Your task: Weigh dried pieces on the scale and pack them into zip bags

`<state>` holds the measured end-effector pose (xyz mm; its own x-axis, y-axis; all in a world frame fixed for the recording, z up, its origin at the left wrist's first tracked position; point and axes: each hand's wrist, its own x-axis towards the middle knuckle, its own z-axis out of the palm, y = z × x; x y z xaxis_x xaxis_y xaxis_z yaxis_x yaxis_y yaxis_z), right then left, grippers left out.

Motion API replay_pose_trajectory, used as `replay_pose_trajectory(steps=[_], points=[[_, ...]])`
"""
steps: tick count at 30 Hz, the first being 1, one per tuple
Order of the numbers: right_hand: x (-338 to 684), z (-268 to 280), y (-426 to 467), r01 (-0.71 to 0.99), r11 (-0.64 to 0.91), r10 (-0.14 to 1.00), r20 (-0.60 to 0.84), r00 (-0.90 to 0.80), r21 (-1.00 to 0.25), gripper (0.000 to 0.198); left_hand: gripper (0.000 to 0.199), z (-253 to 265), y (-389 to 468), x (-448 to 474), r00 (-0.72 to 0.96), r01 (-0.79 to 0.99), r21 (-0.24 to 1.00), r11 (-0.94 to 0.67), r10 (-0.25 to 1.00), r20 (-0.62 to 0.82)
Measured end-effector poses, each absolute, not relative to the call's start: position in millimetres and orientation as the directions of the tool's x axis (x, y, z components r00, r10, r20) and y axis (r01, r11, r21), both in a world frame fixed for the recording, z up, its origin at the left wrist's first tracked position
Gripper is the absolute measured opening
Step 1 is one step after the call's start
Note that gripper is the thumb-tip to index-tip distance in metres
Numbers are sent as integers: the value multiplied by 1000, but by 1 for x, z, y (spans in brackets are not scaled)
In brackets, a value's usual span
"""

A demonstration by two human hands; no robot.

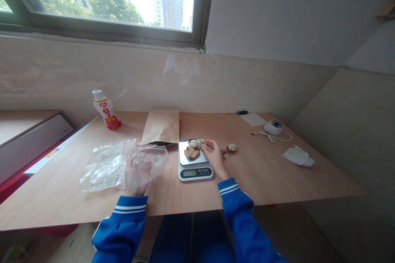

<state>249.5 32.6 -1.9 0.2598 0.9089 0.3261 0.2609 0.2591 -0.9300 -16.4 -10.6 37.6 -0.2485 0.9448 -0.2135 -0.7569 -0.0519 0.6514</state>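
My left hand (pixel 135 172) shows blurred through the plastic of a clear zip bag (pixel 103 166) with red seal lines, its fingers bent around the bag. Whether it is inside or behind the film I cannot tell. My right hand (pixel 214 157) reaches over a white kitchen scale (pixel 196 174), thumb and finger pinched on a pale dried mushroom-like piece (pixel 202 144). On the metal plate lie a rounded pale piece (pixel 193 144) and a brown wrinkled one (pixel 191 153). The display is lit, too small to read surely. Right of my hand rests another stalked dried piece (pixel 231 147).
A brown paper pouch (pixel 162 125) lies behind the scale. At the back left stands a white and red bottle (pixel 106 111). Toward the right are a white camera (pixel 273 127) with its cable, a paper sheet (pixel 253 119), a green-handled tool (pixel 242 112) and a crumpled white wrapper (pixel 298 156).
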Motion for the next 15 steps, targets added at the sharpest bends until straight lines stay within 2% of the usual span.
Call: replay_pose_trajectory(steps=[4, 8, 10, 12, 15], points=[[252, 5, 26, 295, 262, 923, 328, 201, -919, 28, 17, 42, -14, -5, -283, -778, 622, -83, 931, -230], [259, 17, 8, 304, 275, 898, 356, 257, -912, 30, 22, 44, -18, 2, -293, -715, 694, -80, 936, -194], [256, 26, -7, 273, 268, 896, 343, 282, -924, 26, 23, 46, -22, 4, -310, -616, 774, -149, 949, -64], [244, 37, -25, 220, 268, 912, 321, 255, -938, 25, 20, 50, -27, 6, -311, -460, 844, -275, 940, 137], [211, 54, -47, 123, 249, 959, 262, 105, -961, 32, 16, 61, -36, 6, -224, -198, 869, -453, 884, 410]])
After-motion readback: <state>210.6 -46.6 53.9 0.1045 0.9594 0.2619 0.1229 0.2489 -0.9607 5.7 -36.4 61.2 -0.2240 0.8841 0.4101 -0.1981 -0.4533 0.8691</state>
